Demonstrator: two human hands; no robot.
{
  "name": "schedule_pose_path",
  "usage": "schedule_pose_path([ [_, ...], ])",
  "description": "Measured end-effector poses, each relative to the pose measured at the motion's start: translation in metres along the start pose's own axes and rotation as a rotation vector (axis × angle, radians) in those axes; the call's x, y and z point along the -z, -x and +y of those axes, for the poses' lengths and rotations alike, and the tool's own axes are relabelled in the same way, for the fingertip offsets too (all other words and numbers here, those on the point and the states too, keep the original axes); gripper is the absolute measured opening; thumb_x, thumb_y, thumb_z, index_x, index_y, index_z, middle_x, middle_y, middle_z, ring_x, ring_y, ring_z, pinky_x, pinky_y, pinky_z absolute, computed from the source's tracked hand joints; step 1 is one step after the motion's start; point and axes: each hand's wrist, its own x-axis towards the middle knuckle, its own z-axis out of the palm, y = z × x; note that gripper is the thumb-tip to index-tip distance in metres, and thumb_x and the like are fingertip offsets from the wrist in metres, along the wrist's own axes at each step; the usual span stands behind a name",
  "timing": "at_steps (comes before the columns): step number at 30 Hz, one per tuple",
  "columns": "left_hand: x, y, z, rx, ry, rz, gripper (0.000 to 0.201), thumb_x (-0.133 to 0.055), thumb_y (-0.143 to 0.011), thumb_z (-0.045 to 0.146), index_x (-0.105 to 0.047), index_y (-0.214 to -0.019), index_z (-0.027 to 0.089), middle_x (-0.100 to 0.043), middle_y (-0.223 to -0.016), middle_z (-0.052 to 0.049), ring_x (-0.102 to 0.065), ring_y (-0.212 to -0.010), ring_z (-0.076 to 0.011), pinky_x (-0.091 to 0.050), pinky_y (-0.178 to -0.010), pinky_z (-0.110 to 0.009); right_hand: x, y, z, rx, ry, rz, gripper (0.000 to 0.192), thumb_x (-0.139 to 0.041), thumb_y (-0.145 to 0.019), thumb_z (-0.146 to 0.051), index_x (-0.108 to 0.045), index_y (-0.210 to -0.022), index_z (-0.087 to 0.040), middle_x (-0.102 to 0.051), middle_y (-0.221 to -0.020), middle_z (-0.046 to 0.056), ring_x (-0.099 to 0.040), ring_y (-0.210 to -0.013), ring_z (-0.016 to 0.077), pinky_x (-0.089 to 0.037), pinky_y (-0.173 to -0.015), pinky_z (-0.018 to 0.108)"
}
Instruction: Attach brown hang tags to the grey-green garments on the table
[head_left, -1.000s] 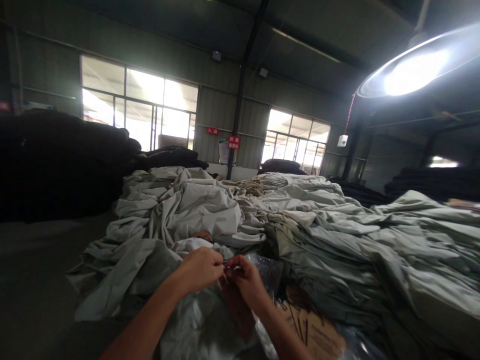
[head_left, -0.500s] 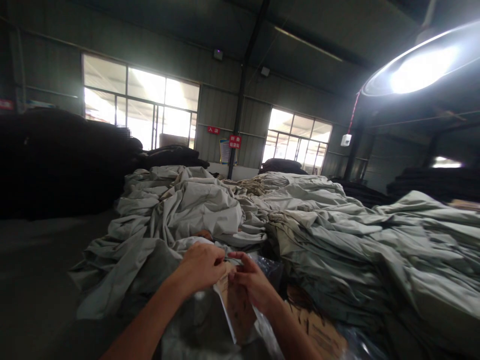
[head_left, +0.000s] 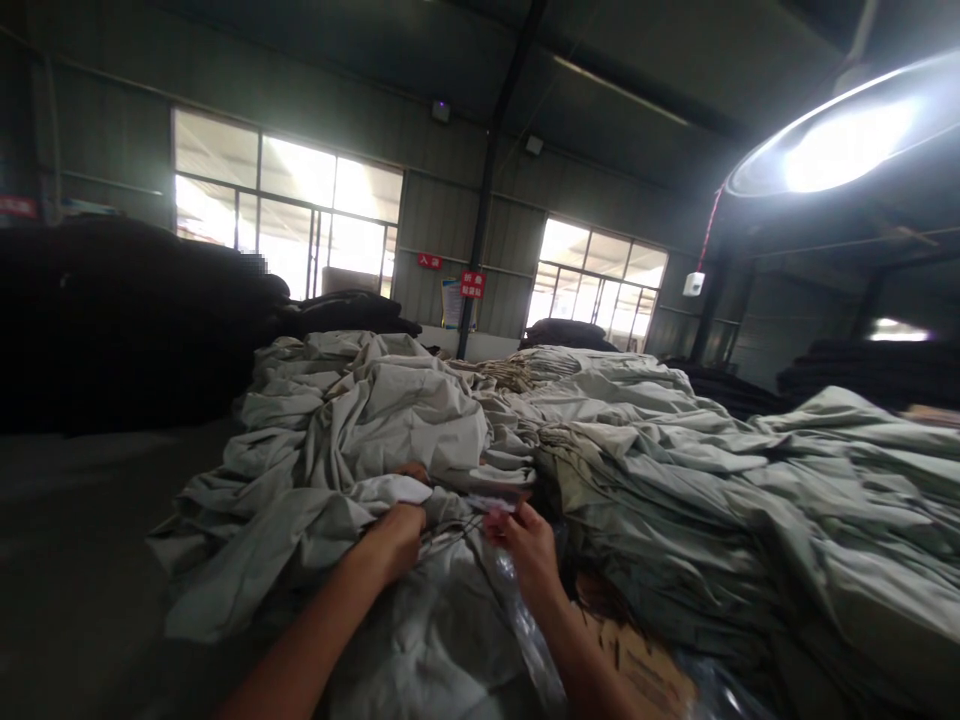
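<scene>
I've got L hand (head_left: 395,535) & R hand (head_left: 527,545) both pinched shut on thin plastic bag (head_left: 480,520): light, floppy, slippery; grip the edge.

Textile warehouse: heaped grey fabric (head_left: 675,450)

left hand (head_left: 394,535) and right hand (head_left: 529,545) pinching a clear plastic bag (head_left: 517,620), heaped pale fabric (head_left: 420,420) behind
</scene>
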Motion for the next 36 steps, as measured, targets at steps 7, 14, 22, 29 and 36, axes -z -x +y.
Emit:
schedule_pose_path([
  [7, -0.005, -0.002, -0.004, 0.082, -0.164, 0.017, 0.067, -0.046, -0.072, 0.011, -0.031, -0.138, 0.011, -0.037, -0.141, -0.017, -0.031, -0.132, -0.0298, -0.025, -0.107, -0.042, 0.013, -0.002, -0.006, 0.335, 0.456, 0.079, 0.023, -0.066, -0.063, -0.039, -0.059, -0.061, -0.017, -0.054, -0.066, 0.001, -0.047, -0.063, 0.0134, -0.038, -0.056, 0.025],
  [14, -0.01, -0.011, -0.012, 0.018, -0.13, 0.109, 0.078, -0.044, -0.076, 0.02, -0.007, -0.142, 0.002, -0.012, -0.15, -0.017, -0.013, -0.138, -0.0231, -0.016, -0.112, -0.033, 0.009, 0.003, -0.01, -0.174, 0.268, -0.063, 0.07, -0.066, -0.054, -0.03, -0.044, -0.12, -0.018, -0.051, -0.045, -0.009, -0.039, -0.032, 0.009, -0.023, -0.034, 0.019],
  [22, -0.009, -0.013, -0.011, 0.014, -0.108, 0.108, 0.073, -0.04, -0.081, 0.019, -0.004, -0.142, -0.001, -0.014, -0.149, -0.021, -0.013, -0.138, -0.0248, -0.016, -0.112, -0.034, -0.011, 0.022, -0.016, -0.324, -0.193, -0.243, 0.082, -0.074, -0.048, -0.025, -0.04, -0.123, -0.021, -0.067, -0.081, 0.003, -0.066, -0.079, 0.0236, -0.05, -0.062, 0.032],
  [29, -0.011, -0.011, -0.01, -0.018, -0.061, 0.049, 0.078, -0.05, -0.074, 0.02, -0.015, -0.143, 0.013, -0.022, -0.148, -0.016, -0.018, -0.137, -0.029, -0.023, -0.109, -0.04, -0.012, 0.015, 0.009, 0.191, 0.452, -0.115, 0.095, -0.061, -0.066, -0.028, -0.009, -0.144, -0.015, -0.062, -0.081, 0.004, -0.056, -0.065, 0.0194, -0.045, -0.056, 0.032],
  [36, -0.024, -0.009, -0.003, -0.097, -0.078, 0.191, 0.045, -0.053, -0.075, 0.025, -0.053, -0.12, 0.021, -0.044, -0.13, -0.013, -0.038, -0.126, -0.0304, -0.029, -0.104, -0.04, 0.001, 0.017, -0.008, 0.586, 1.121, -0.002, 0.027, -0.052, -0.079, -0.023, -0.066, -0.102, -0.024, -0.059, -0.088, 0.006, -0.053, -0.084, 0.0217, -0.042, -0.076, 0.032],
])
